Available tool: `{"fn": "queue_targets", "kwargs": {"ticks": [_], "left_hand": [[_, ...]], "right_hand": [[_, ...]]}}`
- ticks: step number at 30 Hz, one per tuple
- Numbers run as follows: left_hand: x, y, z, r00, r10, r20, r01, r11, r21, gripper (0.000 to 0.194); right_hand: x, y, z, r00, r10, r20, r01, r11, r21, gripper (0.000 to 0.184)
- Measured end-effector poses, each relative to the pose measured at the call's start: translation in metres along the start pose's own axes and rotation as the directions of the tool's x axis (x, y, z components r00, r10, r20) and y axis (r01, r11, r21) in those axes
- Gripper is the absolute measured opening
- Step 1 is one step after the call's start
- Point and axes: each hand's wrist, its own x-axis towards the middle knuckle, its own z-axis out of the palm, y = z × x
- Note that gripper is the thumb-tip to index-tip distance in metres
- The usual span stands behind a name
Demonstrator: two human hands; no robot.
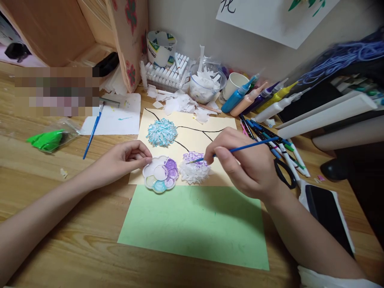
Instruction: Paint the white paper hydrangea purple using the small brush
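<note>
My right hand (244,164) grips a blue paintbrush (252,145), its tip on a round cluster of paper shreds (195,170). Purple covers the upper part of that cluster; the lower part is white. Between the thumb and fingers of my left hand (132,156) is the rim of a flower-shaped paint palette (149,168), with purple and turquoise paint in its wells. Both clusters sit on a cream sheet (192,120) with black branch lines; the other cluster (162,132) is turquoise and white. Below, a green sheet (192,224) meets the cream one.
Behind the sheet stand a bowl of white paper scraps (207,82), a marker box (168,72) and a paper cup (235,85). Paint bottles (240,98), loose pens (270,140), scissors (285,174) and a phone (325,216) lie right. Another brush (93,130) and a green packet (48,140) lie left.
</note>
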Motion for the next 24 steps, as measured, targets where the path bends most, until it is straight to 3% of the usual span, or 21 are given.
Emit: {"fn": "queue_targets", "kwargs": {"ticks": [13,18,24], "left_hand": [[0.0003,0.0001,-0.0005,1.0,0.007,0.0,-0.007,1.0,0.011,0.031],[0.0008,0.0011,-0.0006,1.0,0.007,0.0,-0.007,1.0,0.013,0.032],[0.0,-0.0005,-0.0004,1.0,0.008,-0.002,-0.008,1.0,0.014,0.032]], "right_hand": [[0.0001,-0.0008,-0.0002,1.0,-0.009,0.028,0.009,1.0,0.003,0.026],[-0.0004,0.0006,-0.0022,0.998,0.036,-0.051,-0.036,0.999,0.006,0.028],[0.0,0.0024,-0.0012,0.999,-0.029,0.039,0.029,1.0,0.013,0.026]]}}
